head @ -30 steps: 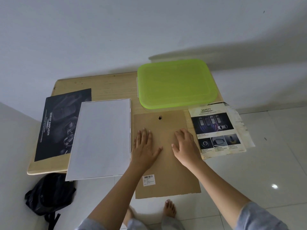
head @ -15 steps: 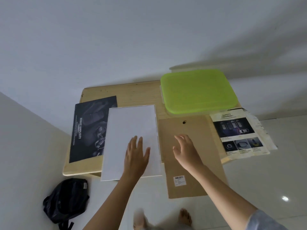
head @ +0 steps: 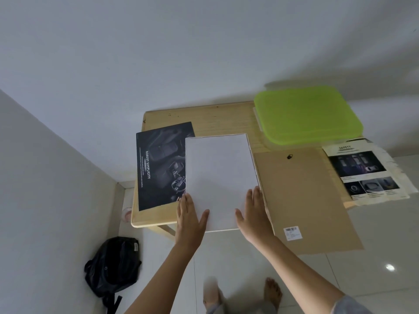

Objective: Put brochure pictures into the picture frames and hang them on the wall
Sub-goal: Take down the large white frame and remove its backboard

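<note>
A white rectangular sheet [head: 221,173], apparently a picture frame lying face down or its insert, rests on the small wooden table [head: 226,120] and overhangs the front edge. My left hand [head: 189,215] lies flat on its lower left corner with fingers spread. My right hand [head: 254,213] lies flat on its lower right corner. A brown backing board [head: 303,196] with a small black hanger and a barcode sticker lies to the right. A dark brochure page [head: 158,164] lies partly under the white sheet at the left. Another brochure page headed SAFETY [head: 362,171] hangs off the table's right side.
A lime green plastic lid or tray [head: 306,114] sits at the table's back right. White walls stand behind and to the left. A black backpack [head: 113,266] lies on the tiled floor by the left wall. Bare feet show below.
Both hands left the brown backing board and moved left onto the white sheet's lower corners. The camera view swung left as well.
</note>
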The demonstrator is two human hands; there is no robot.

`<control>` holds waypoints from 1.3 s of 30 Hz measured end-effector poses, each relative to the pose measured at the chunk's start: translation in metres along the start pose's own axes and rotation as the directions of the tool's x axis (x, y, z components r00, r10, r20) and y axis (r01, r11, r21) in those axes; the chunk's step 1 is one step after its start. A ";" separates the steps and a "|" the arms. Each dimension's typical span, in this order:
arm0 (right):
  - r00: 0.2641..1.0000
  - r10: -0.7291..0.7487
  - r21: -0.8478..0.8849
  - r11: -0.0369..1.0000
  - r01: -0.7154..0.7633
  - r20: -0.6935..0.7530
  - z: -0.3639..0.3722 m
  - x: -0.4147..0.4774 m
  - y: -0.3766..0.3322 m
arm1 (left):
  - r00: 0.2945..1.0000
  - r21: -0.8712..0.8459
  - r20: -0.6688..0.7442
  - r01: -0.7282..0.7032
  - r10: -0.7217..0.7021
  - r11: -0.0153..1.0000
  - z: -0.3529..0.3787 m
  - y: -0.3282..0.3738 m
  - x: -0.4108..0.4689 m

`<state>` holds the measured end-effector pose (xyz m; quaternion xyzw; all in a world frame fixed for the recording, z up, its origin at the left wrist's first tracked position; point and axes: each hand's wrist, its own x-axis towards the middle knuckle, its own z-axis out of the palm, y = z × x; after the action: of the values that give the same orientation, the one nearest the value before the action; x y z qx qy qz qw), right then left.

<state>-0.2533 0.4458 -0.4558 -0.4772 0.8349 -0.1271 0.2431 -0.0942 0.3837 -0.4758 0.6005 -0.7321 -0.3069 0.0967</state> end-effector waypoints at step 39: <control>0.984 0.128 0.552 0.833 -0.038 -0.124 -0.044 0.053 -0.007 | 0.999 -0.019 0.009 0.032 -0.032 0.999 -0.001 -0.008 -0.004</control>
<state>-0.2937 0.3960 -0.4305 -0.3396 0.8000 -0.3866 0.3086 -0.0862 0.3865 -0.4786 0.6097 -0.7199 -0.3181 0.0943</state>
